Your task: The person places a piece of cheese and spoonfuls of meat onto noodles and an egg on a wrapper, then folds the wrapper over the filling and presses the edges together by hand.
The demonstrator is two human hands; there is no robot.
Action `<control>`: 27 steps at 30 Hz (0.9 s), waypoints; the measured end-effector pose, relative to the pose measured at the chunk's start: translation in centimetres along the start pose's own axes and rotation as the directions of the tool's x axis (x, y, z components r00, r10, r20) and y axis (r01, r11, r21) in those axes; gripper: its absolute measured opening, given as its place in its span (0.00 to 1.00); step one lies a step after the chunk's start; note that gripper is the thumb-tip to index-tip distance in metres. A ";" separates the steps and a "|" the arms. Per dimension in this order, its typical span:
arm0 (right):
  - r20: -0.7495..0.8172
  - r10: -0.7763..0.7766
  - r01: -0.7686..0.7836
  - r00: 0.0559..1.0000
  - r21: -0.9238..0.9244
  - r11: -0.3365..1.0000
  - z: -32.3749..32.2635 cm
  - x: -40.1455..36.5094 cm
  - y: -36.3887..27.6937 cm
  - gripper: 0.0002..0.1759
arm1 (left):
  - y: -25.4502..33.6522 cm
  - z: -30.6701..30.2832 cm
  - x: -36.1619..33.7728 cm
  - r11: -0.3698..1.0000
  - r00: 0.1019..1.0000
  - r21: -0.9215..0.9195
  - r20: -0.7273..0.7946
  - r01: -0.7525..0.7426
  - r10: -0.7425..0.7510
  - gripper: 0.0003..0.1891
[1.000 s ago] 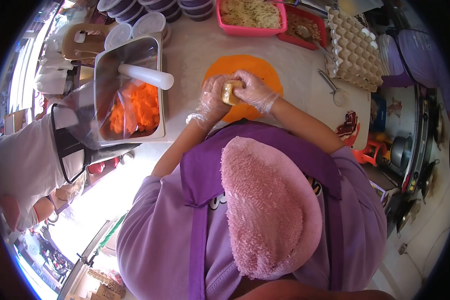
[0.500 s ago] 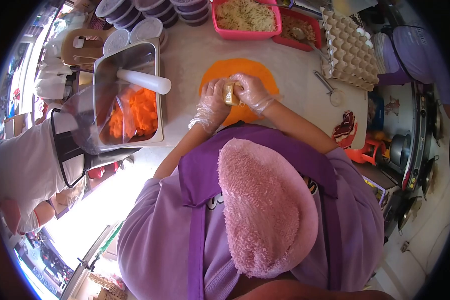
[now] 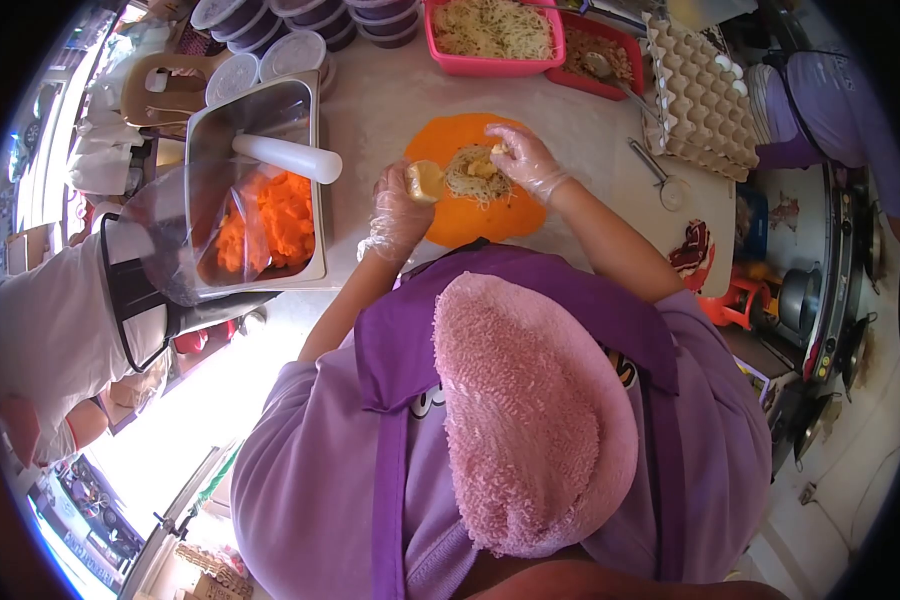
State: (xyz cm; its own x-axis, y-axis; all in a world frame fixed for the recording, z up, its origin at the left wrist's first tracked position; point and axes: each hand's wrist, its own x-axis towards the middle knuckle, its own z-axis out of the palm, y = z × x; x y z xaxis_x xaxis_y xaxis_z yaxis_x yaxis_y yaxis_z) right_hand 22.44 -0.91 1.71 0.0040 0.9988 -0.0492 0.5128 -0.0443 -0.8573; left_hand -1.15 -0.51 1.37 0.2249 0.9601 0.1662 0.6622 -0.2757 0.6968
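Note:
A flat orange dough sheet (image 3: 450, 140) lies on the table before me. At its middle sits a pile of pale shredded filling (image 3: 478, 178) with yellowish bits on top. My left hand (image 3: 396, 212), in a clear plastic glove, is closed around a pale yellow block (image 3: 426, 182) at the sheet's left edge. Over the right part of the sheet, my gloved right hand (image 3: 526, 160) pinches a small yellowish piece (image 3: 499, 149) beside the pile.
Left is a metal tray (image 3: 321, 180) with orange dough and a white rolling pin (image 3: 288, 158). Beyond are lidded tubs (image 3: 292, 55), a pink container (image 3: 495, 68) and egg trays (image 3: 700, 100). A pastry cutter (image 3: 660, 180) lies right. People stand at both sides.
My hands have moved apart, the left one leftward with the block and the right one rightward and slightly up. The filling pile on the sheet has come into view.

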 end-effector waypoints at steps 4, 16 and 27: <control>0.126 0.189 -0.172 0.974 -0.131 0.976 1.0 0.2 -1.0 0.10 | 0.0 0.2 -0.1 0.997 0.999 -0.058 0.015 0.046 -0.045 0.29; 0.266 -0.047 0.066 0.963 -0.064 0.996 -1.3 1.0 -4.3 0.15 | -0.8 0.3 0.2 0.959 0.979 -0.283 0.201 0.024 0.034 0.30; 0.520 -0.427 0.479 0.739 0.039 0.877 0.1 0.9 -7.2 0.17 | 0.7 -1.9 2.2 0.892 0.701 -0.438 0.672 0.116 0.239 0.31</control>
State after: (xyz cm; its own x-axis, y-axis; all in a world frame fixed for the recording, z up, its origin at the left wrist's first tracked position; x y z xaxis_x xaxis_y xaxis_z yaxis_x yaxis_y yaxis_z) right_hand 18.68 0.32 7.85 -0.6628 0.7462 0.0631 0.4184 0.4389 -0.7951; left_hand -1.54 1.55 3.55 0.7964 0.5754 -0.1864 0.3038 -0.1141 0.9459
